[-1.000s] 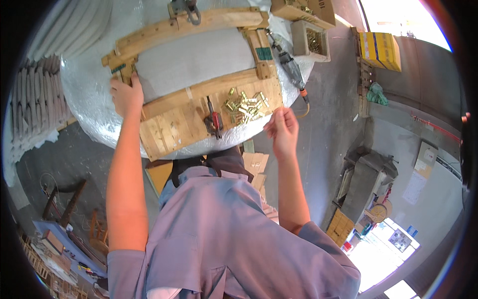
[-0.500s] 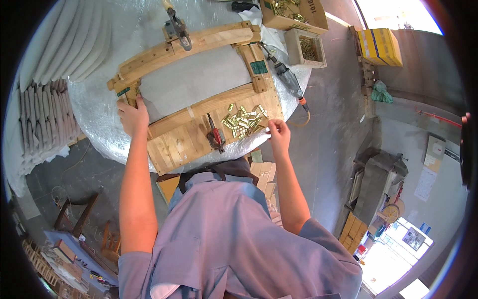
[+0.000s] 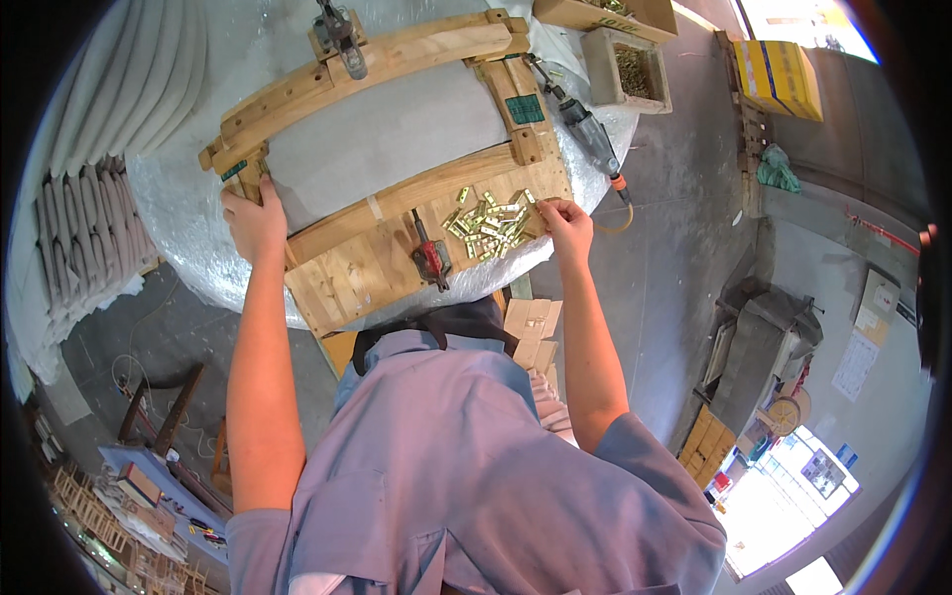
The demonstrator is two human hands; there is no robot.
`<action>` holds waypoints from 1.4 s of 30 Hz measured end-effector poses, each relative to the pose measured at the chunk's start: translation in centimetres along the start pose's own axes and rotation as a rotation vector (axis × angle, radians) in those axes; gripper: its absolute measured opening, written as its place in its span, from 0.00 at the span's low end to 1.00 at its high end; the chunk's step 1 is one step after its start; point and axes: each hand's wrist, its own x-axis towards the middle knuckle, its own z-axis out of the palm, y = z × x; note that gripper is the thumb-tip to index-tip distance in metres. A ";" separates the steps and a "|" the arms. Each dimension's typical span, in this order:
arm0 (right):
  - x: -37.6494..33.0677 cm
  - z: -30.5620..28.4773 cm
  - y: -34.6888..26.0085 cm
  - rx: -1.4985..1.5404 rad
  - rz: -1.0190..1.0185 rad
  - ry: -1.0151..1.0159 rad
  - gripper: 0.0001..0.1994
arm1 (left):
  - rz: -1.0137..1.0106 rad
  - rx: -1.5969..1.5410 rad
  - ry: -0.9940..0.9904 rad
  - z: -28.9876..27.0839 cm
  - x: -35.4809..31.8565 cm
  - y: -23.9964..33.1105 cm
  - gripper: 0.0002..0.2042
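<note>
A wooden jig [image 3: 416, 58] lies on the table with a grey, slightly curved panel [image 3: 387, 149] set inside it. My left hand [image 3: 256, 226] grips the jig's left end piece, thumb along the inner side by the panel's corner. At the board's right edge, my right hand [image 3: 568, 228] is closed in a pinch; what its fingertips hold is too small to make out. Beside it lies a loose pile of small brass-coloured metal plates [image 3: 489, 226] with holes. A toggle clamp with a red handle [image 3: 430, 260] sits left of the pile. Another toggle clamp [image 3: 342, 45] is on the far rail.
An air screwdriver [image 3: 589, 139] with a hose lies right of the jig. Beyond it stand a tray of screws [image 3: 640, 74] and a cardboard box [image 3: 605, 18] of metal parts. Grey padded panels [image 3: 94, 233] are stacked at left. Plastic film [image 3: 188, 223] covers the table.
The view has shifted a little, moving the jig slightly up in the picture. My right hand stays by the pile's right side, its pinch now closer to the plates. My left hand keeps its hold.
</note>
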 end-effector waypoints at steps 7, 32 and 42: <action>0.1 -0.2 -0.1 -0.001 0.011 -0.013 0.12 | -0.030 -0.001 -0.023 -0.4 -0.2 0.4 0.44; 0.6 -0.1 0.4 -0.077 0.004 -0.029 0.11 | -0.021 0.020 -0.017 0.3 0.4 -0.4 0.45; 0.4 -0.7 0.7 0.287 0.015 -0.060 0.08 | -0.043 0.005 -0.026 -0.1 0.1 0.1 0.44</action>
